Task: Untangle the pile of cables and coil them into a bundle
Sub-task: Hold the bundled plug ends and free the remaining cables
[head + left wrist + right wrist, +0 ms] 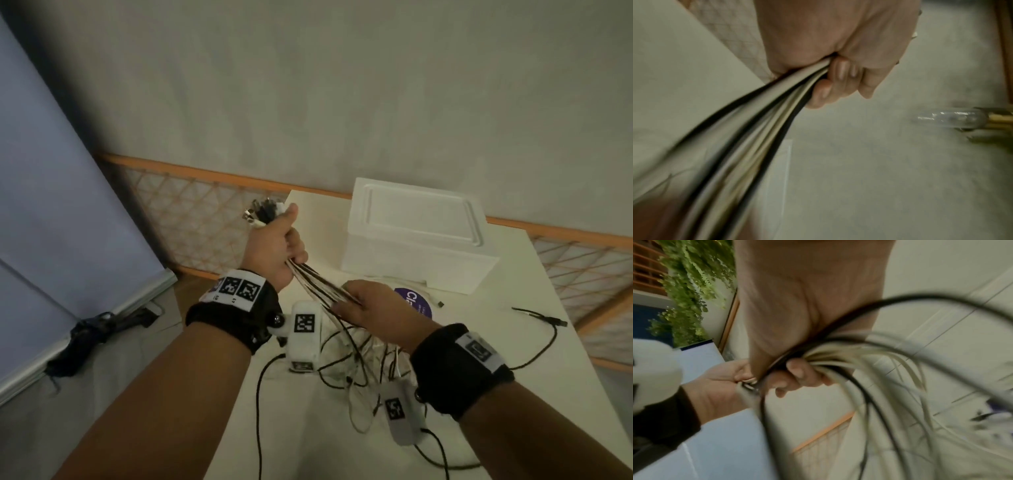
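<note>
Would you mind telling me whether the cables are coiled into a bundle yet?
Not yet. The left hand grips the cables near their plugs, the right hand holds them lower, and the rest trail loose on the table.

Head view: taken from above and behind both forearms, facing forward and down over the white table (513,342) toward the wall, far enough back to take in both wrists. Left wrist view: very close, looking along the left hand (838,48) at its curled fingers (840,71), with the cables (756,129) running toward the lens; blurred. Right wrist view: equally close, looking along the right hand (807,305) toward the left hand, which appears beyond it; blurred. All three views share the cables stretched between the two hands, and both the head and right wrist views show the lattice screen (191,212) beside the table
</note>
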`<state>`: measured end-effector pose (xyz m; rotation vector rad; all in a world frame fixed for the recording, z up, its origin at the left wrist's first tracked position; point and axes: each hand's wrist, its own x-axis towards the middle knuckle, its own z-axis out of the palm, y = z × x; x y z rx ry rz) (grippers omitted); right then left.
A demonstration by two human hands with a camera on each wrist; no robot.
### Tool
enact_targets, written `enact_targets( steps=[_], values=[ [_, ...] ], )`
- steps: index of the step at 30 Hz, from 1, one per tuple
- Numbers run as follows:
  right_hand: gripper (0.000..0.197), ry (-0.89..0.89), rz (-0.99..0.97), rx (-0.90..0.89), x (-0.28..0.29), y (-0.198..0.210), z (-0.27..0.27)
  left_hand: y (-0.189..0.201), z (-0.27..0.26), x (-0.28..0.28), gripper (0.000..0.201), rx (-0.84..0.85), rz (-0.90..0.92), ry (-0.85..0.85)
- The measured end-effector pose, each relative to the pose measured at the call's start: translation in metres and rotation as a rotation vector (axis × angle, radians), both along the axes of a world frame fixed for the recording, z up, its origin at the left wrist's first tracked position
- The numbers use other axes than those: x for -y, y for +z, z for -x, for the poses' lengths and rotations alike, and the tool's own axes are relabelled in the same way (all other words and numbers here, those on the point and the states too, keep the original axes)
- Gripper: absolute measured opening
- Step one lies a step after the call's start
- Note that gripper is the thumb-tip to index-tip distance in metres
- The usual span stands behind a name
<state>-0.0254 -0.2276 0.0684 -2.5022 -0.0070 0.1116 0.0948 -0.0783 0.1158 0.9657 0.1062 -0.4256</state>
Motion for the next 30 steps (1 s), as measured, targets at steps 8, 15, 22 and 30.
enact_targets(
  steps=[8, 15, 22, 30],
  values=[
    [0.019, -0.452, 0.53, 0.001, 0.083, -0.016, 0.061, -0.013, -0.037, -0.035, 0.035, -0.117, 0.087, 0.223],
    [0.075, -0.115, 0.155, -0.285, 0.078, 0.002, 0.027, -0.043, -0.012, -0.001, 0.035, -0.102, 0.042, 0.138],
    [0.033, -0.048, -0.118, -0.01, -0.035, 0.009, -0.03, -0.038, 0.022, 0.032, 0.059, -0.028, -0.008, 0.01],
    [0.026, 0.004, 0.015, 0.092, -0.028, 0.007, -0.039, -0.038, 0.023, 0.028, 0.045, -0.057, 0.055, -0.002]
  ],
)
